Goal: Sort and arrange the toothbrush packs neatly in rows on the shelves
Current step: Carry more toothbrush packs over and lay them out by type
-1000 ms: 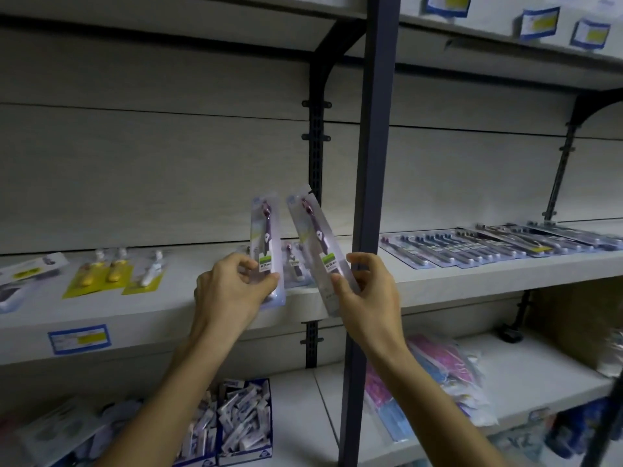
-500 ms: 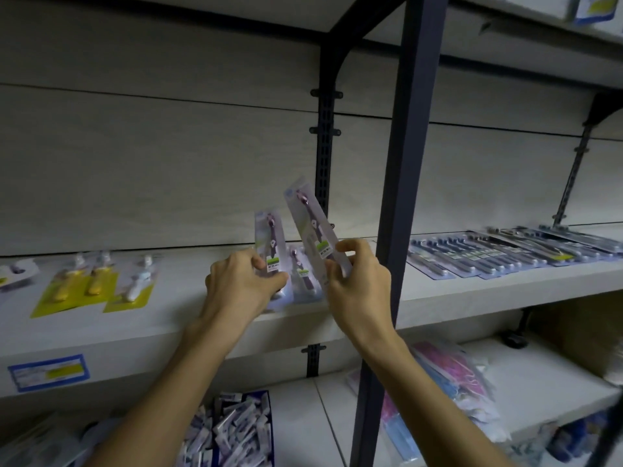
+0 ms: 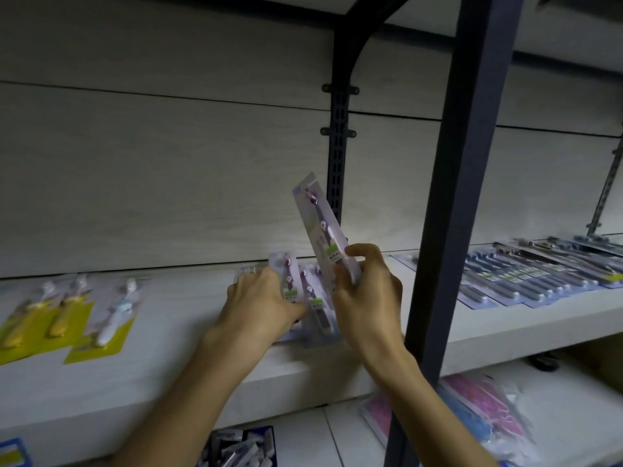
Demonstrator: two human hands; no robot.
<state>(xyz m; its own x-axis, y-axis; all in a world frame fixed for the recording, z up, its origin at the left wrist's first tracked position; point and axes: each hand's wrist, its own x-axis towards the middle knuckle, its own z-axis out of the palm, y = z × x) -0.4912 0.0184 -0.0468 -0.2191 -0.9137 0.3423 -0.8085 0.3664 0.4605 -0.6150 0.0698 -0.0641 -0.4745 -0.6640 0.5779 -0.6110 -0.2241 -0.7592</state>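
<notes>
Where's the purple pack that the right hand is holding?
In the head view it sits centre frame: the purple pack is tilted upright in the right hand, above the packs lying on the shelf, just left of the dark post.

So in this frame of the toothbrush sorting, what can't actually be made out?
Head view only:
- Lower part of the raised purple pack: hidden behind the right hand.
- Pack under the left hand: mostly covered; whether it lies flat on the shelf is unclear.
- Label print on every pack: too small and blurred.
- Yellow-card packs: cut off by the left edge.
- Row of blue packs: partly behind the dark post.
</notes>
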